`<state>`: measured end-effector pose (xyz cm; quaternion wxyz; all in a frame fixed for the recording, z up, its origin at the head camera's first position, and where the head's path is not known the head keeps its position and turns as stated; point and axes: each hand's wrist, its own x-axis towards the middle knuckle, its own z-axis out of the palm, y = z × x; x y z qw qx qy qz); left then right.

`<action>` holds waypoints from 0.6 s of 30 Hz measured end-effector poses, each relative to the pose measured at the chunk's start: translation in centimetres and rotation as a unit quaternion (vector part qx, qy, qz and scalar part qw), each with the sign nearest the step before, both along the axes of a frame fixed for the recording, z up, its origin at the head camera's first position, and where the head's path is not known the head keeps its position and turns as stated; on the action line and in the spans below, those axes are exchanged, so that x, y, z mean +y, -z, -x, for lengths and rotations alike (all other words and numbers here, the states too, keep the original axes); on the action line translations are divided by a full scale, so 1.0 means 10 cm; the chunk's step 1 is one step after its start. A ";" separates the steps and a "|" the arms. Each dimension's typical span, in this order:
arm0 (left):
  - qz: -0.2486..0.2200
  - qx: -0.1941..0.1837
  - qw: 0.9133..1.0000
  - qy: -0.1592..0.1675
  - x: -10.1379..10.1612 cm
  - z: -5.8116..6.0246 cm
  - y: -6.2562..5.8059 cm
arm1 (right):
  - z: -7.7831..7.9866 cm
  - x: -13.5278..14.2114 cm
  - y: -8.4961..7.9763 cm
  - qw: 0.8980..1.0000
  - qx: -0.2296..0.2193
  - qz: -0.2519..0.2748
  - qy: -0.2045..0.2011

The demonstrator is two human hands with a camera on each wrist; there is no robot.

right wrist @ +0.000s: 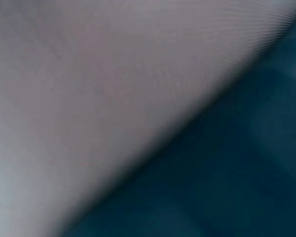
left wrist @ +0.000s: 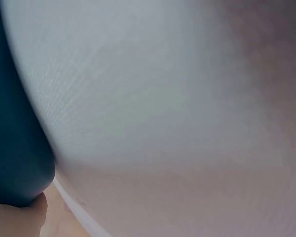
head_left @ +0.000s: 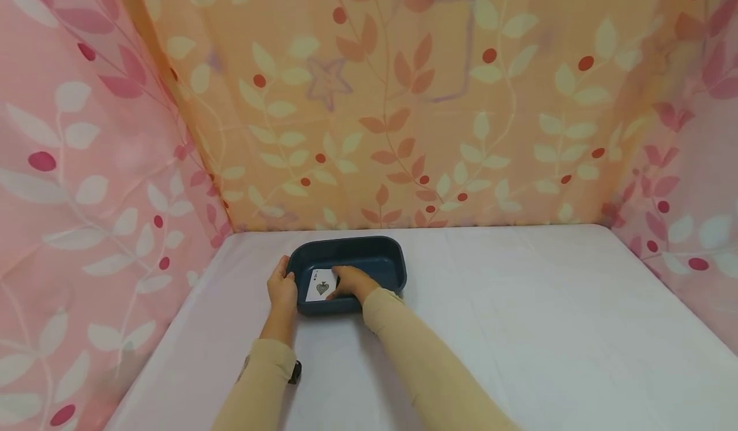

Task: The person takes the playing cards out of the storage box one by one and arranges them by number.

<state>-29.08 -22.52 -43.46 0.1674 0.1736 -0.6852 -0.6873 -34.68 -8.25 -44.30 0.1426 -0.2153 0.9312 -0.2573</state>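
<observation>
A dark blue-green rectangular tub (head_left: 357,248) with rounded corners stands on the white-covered table. Inside its left part is a playing card (head_left: 317,284), an ace of spades, face up. My left hand (head_left: 282,290) grips the tub's left wall, its thumb at the rim. Reaching in over the front wall, my right hand (head_left: 353,282) holds the card at its right end, thumb at the near edge and fingers at the far edge. The left wrist view shows the tub's wall (left wrist: 15,123) with a bit of the hand (left wrist: 15,219) beneath; the right wrist view shows a blurred tub (right wrist: 212,182).
A white cloth (head_left: 519,316) covers the table. An orange leaf-patterned curtain (head_left: 403,98) hangs behind it, with pink patterned curtains (head_left: 86,162) at both sides. A dark band (head_left: 295,372) shows at the left wrist.
</observation>
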 end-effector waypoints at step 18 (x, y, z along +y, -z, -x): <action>0.007 -0.020 1.000 -0.006 0.01 -0.01 -0.01 | -0.07 0.06 -0.05 1.000 -0.008 0.013 0.027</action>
